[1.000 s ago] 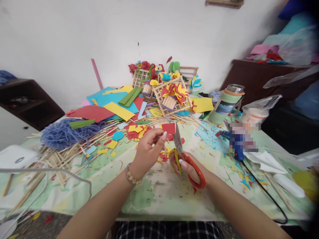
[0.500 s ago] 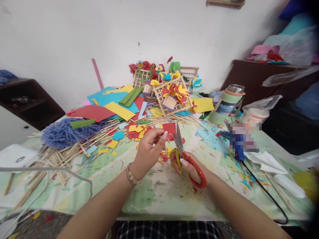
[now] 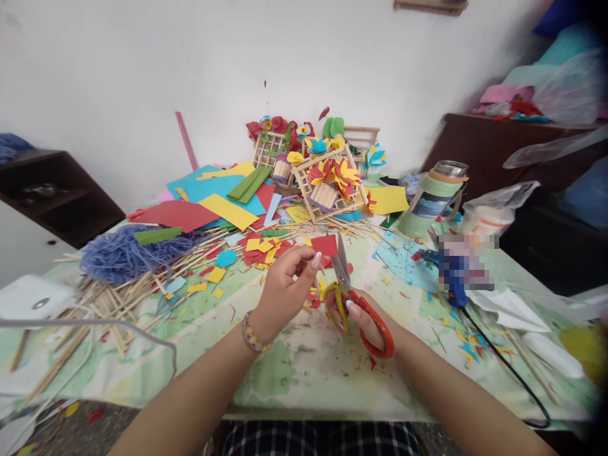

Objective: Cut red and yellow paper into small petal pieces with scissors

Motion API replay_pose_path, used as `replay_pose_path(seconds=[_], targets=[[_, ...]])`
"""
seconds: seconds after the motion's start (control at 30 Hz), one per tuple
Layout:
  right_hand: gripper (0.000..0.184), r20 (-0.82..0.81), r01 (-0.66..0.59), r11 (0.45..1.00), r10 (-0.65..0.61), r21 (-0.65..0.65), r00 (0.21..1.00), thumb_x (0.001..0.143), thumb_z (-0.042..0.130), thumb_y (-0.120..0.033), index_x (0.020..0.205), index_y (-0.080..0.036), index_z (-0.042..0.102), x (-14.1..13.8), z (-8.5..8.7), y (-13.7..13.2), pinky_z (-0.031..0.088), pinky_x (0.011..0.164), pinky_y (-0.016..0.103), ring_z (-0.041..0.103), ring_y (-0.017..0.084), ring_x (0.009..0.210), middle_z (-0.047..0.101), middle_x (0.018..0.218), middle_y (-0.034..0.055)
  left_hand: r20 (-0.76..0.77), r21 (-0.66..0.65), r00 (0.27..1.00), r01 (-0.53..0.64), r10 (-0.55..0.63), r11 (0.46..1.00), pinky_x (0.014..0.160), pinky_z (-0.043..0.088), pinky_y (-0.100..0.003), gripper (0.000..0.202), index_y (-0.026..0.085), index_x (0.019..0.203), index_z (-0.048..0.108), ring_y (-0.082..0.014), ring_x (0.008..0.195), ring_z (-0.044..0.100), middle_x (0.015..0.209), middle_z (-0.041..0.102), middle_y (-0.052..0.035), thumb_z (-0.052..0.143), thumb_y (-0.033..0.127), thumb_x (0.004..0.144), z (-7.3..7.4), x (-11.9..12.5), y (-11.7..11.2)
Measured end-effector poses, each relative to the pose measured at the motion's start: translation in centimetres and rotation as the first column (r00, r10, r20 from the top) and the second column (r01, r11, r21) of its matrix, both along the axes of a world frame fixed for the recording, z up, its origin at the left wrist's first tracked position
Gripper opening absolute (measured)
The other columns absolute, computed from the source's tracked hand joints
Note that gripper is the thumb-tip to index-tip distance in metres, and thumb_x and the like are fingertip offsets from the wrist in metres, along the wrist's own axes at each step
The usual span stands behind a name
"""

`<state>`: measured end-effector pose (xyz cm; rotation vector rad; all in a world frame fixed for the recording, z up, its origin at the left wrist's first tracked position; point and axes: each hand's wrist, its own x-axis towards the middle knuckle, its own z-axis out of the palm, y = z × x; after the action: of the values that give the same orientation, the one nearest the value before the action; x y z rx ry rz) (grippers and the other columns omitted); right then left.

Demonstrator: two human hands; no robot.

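Observation:
My left hand (image 3: 284, 288) pinches a small red paper square (image 3: 324, 244) between thumb and fingertips, held above the table. My right hand (image 3: 357, 316) grips scissors (image 3: 354, 296) with orange and yellow handles; the blades point up and touch the right edge of the red square. Red and yellow paper scraps (image 3: 259, 251) lie on the table just beyond my hands.
Coloured paper sheets (image 3: 213, 196), wooden sticks (image 3: 118, 294), blue yarn (image 3: 121, 253) and framed paper flowers (image 3: 330, 180) crowd the far table. A green tumbler (image 3: 430, 199) and a blue glue gun (image 3: 453, 278) with a black cord stand at right. White device (image 3: 33, 297) at left.
Almost nothing has moved. The scissors and the red square have shifted very slightly right, with the blades staying at the paper's edge.

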<state>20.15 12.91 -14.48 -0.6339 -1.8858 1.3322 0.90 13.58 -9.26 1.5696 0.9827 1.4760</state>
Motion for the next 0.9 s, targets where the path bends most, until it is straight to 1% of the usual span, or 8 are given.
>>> replay_pose_path(seconds=[0.07,0.2,0.53,0.63,0.8,0.9], targets=[[0.064,-0.008,-0.008,1.000,0.008,-0.004,1.000,0.099,0.039,-0.079,0.077,-0.020,0.053,-0.04,0.03,0.00,0.044,0.062,0.031,0.052,0.016,0.060,0.055,0.067,0.0009,-0.004,-0.004,1.000,-0.005,0.005,1.000,0.054,0.049,-0.022,0.030,0.018,0.085,0.065,-0.0104,0.055,0.062,0.072,0.061,0.0005,0.070,0.047,0.092,0.10,0.02,-0.02],[0.063,-0.034,0.015,1.000,-0.016,-0.024,0.999,0.099,0.041,-0.079,0.081,-0.020,0.054,-0.15,0.15,-0.14,0.045,0.059,0.030,0.051,0.016,0.058,0.055,0.066,0.0007,-0.009,-0.015,1.000,-0.003,0.003,1.000,0.053,0.050,-0.022,0.032,0.018,0.082,0.064,-0.0105,0.055,0.061,0.070,0.061,0.0006,0.070,0.048,0.092,0.17,0.02,-0.03],[0.066,-0.016,0.047,0.998,-0.047,-0.029,0.999,0.098,0.040,-0.081,0.075,-0.020,0.051,0.03,-0.22,-0.20,0.045,0.056,0.029,0.053,0.014,0.054,0.054,0.064,0.0004,0.026,-0.022,1.000,-0.001,0.002,1.000,0.052,0.052,-0.021,0.033,0.018,0.085,0.066,-0.0103,0.054,0.062,0.073,0.062,0.0001,0.072,0.050,0.090,0.11,0.02,0.06],[0.064,-0.013,0.062,0.998,-0.062,-0.019,0.998,0.099,0.040,-0.079,0.078,-0.020,0.052,0.05,-0.20,-0.28,0.045,0.055,0.029,0.052,0.014,0.053,0.054,0.062,-0.0003,0.029,-0.021,1.000,0.010,-0.010,1.000,0.051,0.051,-0.021,0.033,0.018,0.084,0.065,-0.0100,0.053,0.062,0.073,0.062,0.0003,0.072,0.049,0.090,0.26,0.01,0.00],[0.061,-0.030,0.035,0.998,-0.036,-0.057,0.999,0.098,0.043,-0.079,0.086,-0.020,0.053,0.07,-0.09,-0.30,0.044,0.050,0.027,0.051,0.013,0.051,0.052,0.065,-0.0016,-0.006,-0.004,1.000,0.010,-0.010,1.000,0.052,0.050,-0.022,0.034,0.018,0.082,0.064,-0.0108,0.054,0.061,0.071,0.061,0.0001,0.070,0.050,0.092,0.38,-0.11,-0.08],[0.060,-0.015,0.015,0.999,-0.015,-0.038,1.000,0.099,0.044,-0.078,0.085,-0.020,0.053,0.20,-0.16,-0.18,0.045,0.054,0.028,0.053,0.015,0.056,0.054,0.068,-0.0003,-0.046,0.030,0.999,0.009,-0.008,1.000,0.054,0.050,-0.024,0.035,0.019,0.080,0.064,-0.0118,0.056,0.060,0.071,0.060,-0.0006,0.069,0.052,0.093,0.34,-0.23,-0.01]])
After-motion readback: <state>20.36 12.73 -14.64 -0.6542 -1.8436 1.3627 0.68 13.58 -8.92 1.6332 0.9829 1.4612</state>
